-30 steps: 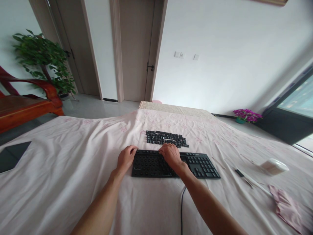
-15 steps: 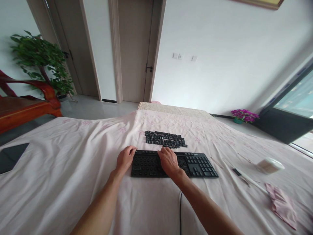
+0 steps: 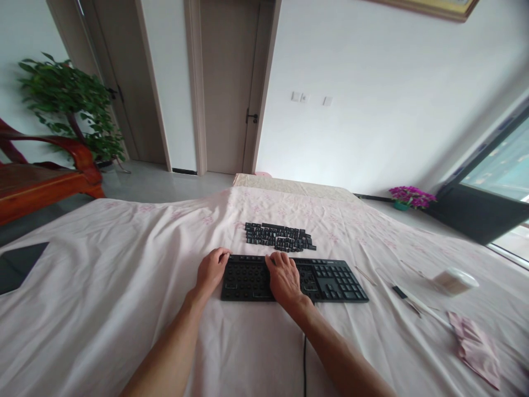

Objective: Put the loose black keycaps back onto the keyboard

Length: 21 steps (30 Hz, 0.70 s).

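A black computer keyboard (image 3: 330, 281) lies flat on the cloth, its left and middle part bare of keycaps, with the number pad's keys still in place. At its upper left corner is my left hand (image 3: 211, 270), fingers closed on the edge. My right hand (image 3: 285, 278) reaches over the middle, its bent fingers together at the top row; whatever is under the fingertips is hidden. Just beyond the keyboard, the loose black keycaps (image 3: 275, 234) are laid out in rows, with a long space bar at the back.
A pink flowered cloth (image 3: 124, 275) covers the table. To the right lie a small brush (image 3: 400, 292), thin sticks (image 3: 366, 274), a round tub of cotton swabs (image 3: 457, 280) and a pink rag (image 3: 475, 344). A dark flat panel (image 3: 20, 264) is at far left. A cable (image 3: 305, 358) runs toward me.
My right hand shifts slightly at the keyboard's top row, its knuckles spreading a little. The left hand stays at the corner.
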Tool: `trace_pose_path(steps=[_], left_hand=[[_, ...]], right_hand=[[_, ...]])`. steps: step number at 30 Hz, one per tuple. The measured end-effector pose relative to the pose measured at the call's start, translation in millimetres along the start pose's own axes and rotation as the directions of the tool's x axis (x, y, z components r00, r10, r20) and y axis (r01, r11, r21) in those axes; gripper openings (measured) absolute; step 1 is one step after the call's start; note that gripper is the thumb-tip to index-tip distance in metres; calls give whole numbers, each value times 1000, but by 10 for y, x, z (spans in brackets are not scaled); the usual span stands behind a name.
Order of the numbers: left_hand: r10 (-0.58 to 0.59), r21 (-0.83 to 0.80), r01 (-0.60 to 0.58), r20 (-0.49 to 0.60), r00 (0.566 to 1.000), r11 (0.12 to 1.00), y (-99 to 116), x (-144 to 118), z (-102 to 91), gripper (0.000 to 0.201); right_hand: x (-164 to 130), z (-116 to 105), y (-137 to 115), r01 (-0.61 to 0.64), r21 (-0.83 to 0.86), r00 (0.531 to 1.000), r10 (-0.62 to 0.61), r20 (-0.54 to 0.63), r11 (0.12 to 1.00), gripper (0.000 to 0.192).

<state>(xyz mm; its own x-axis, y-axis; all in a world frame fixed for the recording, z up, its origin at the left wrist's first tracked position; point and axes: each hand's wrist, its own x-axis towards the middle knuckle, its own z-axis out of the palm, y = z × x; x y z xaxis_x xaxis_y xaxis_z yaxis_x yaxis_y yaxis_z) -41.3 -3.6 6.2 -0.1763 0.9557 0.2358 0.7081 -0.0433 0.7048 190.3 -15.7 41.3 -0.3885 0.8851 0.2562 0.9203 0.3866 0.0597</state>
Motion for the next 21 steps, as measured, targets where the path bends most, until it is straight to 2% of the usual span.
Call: trace_pose_path(steps=[5, 12, 21], left_hand=[[1, 1, -1, -3, 1000, 1000, 1, 1, 3, 24], [2, -6, -2, 1, 1000, 1000, -18, 18, 11, 24], [5, -4, -5, 2, 1000, 1000, -27, 18, 9, 24]], right_hand=[[55, -6, 108, -37, 110, 999, 37, 3, 993, 37], [261, -37, 308, -8, 266, 999, -7, 53, 964, 24], [322, -3, 291, 71, 151, 996, -78, 39, 986, 28]])
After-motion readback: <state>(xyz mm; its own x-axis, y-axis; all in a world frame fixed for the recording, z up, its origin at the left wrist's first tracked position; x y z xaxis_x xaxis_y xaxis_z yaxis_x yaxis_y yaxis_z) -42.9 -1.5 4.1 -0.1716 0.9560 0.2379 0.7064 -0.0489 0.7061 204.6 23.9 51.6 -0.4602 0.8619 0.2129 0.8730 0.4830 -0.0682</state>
